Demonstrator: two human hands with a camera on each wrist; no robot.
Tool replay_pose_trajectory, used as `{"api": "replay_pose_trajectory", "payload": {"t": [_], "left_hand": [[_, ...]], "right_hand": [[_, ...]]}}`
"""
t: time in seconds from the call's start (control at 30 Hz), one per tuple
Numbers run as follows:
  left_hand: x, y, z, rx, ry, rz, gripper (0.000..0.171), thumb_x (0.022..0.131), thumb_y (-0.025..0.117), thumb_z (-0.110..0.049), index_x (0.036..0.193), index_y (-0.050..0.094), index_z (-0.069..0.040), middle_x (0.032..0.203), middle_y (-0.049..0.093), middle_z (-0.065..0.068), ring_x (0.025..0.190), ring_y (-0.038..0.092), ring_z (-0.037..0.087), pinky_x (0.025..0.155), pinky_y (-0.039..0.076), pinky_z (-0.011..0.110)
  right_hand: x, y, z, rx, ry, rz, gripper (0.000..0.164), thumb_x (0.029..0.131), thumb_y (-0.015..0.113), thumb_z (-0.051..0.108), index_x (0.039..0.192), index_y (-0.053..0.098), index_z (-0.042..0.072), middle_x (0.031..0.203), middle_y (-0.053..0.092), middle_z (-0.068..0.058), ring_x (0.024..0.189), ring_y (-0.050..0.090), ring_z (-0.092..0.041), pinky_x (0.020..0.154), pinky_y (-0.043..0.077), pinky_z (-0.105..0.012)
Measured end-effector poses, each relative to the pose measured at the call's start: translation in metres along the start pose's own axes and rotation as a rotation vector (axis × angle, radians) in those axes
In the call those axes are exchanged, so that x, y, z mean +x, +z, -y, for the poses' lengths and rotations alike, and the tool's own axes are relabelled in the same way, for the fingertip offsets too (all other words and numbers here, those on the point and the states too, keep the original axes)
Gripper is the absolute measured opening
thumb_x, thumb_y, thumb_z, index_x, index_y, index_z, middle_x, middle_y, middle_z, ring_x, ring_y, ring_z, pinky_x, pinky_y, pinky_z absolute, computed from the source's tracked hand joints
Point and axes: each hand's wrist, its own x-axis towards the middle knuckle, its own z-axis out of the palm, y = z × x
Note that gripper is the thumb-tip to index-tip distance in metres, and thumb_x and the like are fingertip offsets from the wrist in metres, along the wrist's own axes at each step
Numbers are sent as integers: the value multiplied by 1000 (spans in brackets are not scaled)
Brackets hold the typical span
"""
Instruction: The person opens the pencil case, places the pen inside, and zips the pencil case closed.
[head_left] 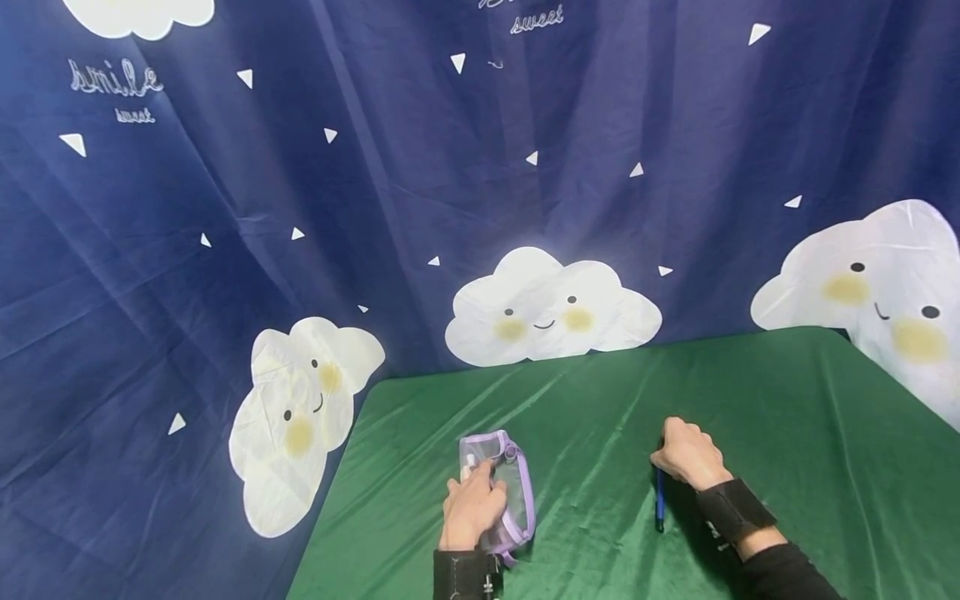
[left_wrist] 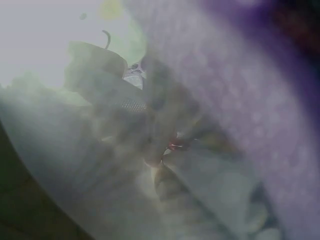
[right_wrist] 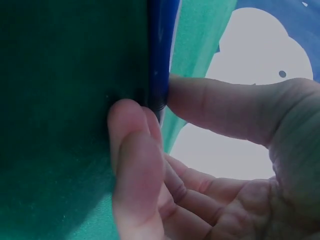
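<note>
A clear pencil case (head_left: 529, 492) with lilac trim and zip lies on the green cloth, left of centre in the head view. My left hand (head_left: 474, 504) lies over its near-left side and grips the clear plastic. Close up in the left wrist view, the cloudy plastic and the lilac trim (left_wrist: 235, 100) cover most of the fingers. A white item (head_left: 470, 461) shows by the fingertips. Further right, my right hand (head_left: 688, 454) pinches a blue pen (head_left: 660, 496) between thumb and fingers. In the right wrist view the pen (right_wrist: 162, 50) stands close against the cloth.
A green cloth (head_left: 592, 417) covers the table. Behind it and to the left hangs a dark blue curtain (head_left: 405, 183) printed with smiling clouds and white triangles. Black straps (head_left: 737, 510) wrap both wrists.
</note>
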Motion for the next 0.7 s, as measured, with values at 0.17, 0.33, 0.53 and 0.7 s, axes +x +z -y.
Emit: {"api": "replay_pose_trajectory", "payload": {"t": [0.17,0.33,0.53,0.7], "left_hand": [[0,2,1,5,-4,-7,51,94,54,-27,142,58,-12,141,64,14,95,49,38,74,46,55],[-1,3,0,-2,-3,-6,51,94,51,-27,142,57,-12,142,64,14,98,50,40,77,47,57],[-1,0,-1,2,-3,-4,50,94,52,-26,142,57,-11,142,63,14,97,50,40,77,46,58],[0,-1,-1,6,-4,-5,50,93,53,-26,141,58,-10,142,63,14,94,48,38,75,46,55]], "right_hand": [[1,-1,3,-6,15,33,25,73,52,3,57,38,17,50,51,-3,48,52,-22,43,36,-32],[1,-2,2,-5,15,41,11,73,52,5,65,47,11,52,53,-5,48,53,-23,44,37,-32],[4,-9,0,54,-40,45,48,75,50,3,122,57,-7,54,50,-2,50,50,-20,54,36,-31],[7,-16,1,93,-64,-5,49,86,49,5,133,51,-8,56,59,-2,50,58,-17,58,39,-31]]}}
